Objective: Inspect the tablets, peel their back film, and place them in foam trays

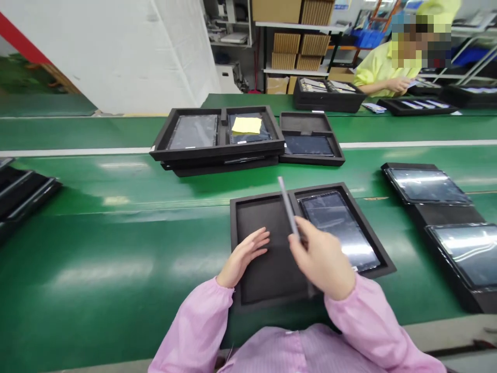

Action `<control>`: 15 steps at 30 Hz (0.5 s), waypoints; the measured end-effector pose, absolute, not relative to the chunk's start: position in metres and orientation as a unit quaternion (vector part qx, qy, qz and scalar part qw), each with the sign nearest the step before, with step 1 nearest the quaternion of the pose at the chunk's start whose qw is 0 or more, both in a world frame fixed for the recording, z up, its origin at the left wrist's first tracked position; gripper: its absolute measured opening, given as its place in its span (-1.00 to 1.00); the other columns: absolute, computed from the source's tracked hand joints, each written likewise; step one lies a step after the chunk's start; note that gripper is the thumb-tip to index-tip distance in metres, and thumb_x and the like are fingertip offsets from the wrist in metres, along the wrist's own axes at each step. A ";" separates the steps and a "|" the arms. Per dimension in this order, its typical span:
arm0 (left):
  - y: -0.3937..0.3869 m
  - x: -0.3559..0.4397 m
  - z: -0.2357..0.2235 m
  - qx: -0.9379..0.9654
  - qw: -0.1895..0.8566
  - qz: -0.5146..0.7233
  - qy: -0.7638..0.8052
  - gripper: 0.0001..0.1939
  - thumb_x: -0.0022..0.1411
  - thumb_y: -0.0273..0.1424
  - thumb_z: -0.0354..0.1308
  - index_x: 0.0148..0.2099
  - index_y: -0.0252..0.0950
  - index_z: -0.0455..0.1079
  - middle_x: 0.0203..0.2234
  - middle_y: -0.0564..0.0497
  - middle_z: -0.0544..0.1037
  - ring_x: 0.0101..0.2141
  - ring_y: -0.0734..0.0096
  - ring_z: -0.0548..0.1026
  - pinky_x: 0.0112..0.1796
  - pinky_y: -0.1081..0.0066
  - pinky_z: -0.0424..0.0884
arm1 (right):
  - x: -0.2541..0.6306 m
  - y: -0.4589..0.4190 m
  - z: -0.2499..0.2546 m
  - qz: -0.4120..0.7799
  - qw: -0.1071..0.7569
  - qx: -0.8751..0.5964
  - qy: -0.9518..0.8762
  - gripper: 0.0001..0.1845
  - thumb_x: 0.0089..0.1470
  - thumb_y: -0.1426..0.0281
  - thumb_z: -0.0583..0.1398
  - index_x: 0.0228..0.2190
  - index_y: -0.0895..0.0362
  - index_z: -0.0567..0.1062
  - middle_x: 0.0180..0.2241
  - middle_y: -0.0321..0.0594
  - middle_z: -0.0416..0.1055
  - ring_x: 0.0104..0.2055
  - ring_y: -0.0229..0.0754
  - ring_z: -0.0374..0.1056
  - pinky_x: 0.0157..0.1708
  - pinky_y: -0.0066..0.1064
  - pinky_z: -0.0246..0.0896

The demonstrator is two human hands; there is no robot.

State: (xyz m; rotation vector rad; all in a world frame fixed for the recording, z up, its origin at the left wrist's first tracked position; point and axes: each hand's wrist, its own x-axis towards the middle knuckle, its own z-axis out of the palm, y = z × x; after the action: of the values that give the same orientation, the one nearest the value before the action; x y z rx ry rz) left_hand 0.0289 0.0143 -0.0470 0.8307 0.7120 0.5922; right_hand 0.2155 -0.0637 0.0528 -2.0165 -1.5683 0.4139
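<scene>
My right hand [326, 256] is closed on a thin flat tablet screen [288, 204], tilted and seen nearly edge-on, above the middle of a black foam tray [267, 274]. My left hand [244, 256] is open, fingers stretched toward the right, over the tray's bare left compartment. In the right compartment lies another tablet screen [341, 223], dark and glossy, partly hidden by my right hand.
Stacked foam trays [217, 153] hold screens, one bearing a yellow note [247, 125]. A smaller tray [310, 158] stands beside them. Screens lie on a black holder [446, 215] at right; more black trays [27, 197] sit at left. A co-worker [376, 67] works across the green bench.
</scene>
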 end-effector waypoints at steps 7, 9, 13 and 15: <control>0.006 0.034 -0.047 0.316 0.777 0.332 0.432 -0.37 0.09 -0.02 0.20 0.07 -0.36 0.43 0.07 -0.21 0.52 0.17 -0.03 0.37 0.14 0.11 0.31 | 0.270 -0.073 0.039 0.241 0.368 -0.742 -0.505 -0.66 0.09 0.28 0.15 -0.11 0.08 0.56 -0.25 -0.16 0.62 -0.20 -0.04 0.55 -0.11 -0.20 0.42; 0.003 0.041 -0.050 0.346 0.717 0.362 0.486 -0.33 0.12 -0.12 0.20 0.22 -0.30 0.28 0.25 -0.17 0.33 0.29 0.08 0.18 0.25 0.19 0.14 | 0.315 -0.077 0.031 0.148 0.349 -0.860 -0.342 -0.60 0.03 0.29 0.21 -0.07 0.12 0.52 -0.18 -0.09 0.58 -0.07 0.04 0.49 0.02 -0.12 0.32; -0.002 0.051 -0.051 0.451 0.576 0.379 0.566 -0.12 0.13 -0.18 0.20 0.39 -0.24 -0.09 0.41 -0.14 -0.10 0.38 0.18 -0.11 0.33 0.24 -0.15 | 0.377 -0.089 0.007 0.099 0.316 -0.917 -0.223 -0.53 -0.01 0.34 0.23 -0.07 0.36 0.45 0.02 0.38 0.38 0.20 0.41 0.18 0.14 0.24 0.00; -0.004 0.048 -0.049 0.540 0.484 0.410 0.553 -0.15 0.15 -0.13 0.17 0.38 -0.27 -0.05 0.40 -0.18 -0.08 0.38 0.16 -0.11 0.33 0.25 -0.15 | 0.388 -0.095 -0.008 0.137 0.314 -0.914 -0.217 -0.70 -0.02 0.33 0.26 -0.24 0.25 0.50 -0.11 0.26 0.46 0.15 0.35 0.25 0.13 0.14 0.06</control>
State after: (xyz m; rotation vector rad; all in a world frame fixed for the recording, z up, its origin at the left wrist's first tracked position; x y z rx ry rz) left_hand 0.0485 -0.0044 -0.0487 1.3161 1.3459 0.9996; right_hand 0.3884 -0.0949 -0.0077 -2.4091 -0.5717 0.3610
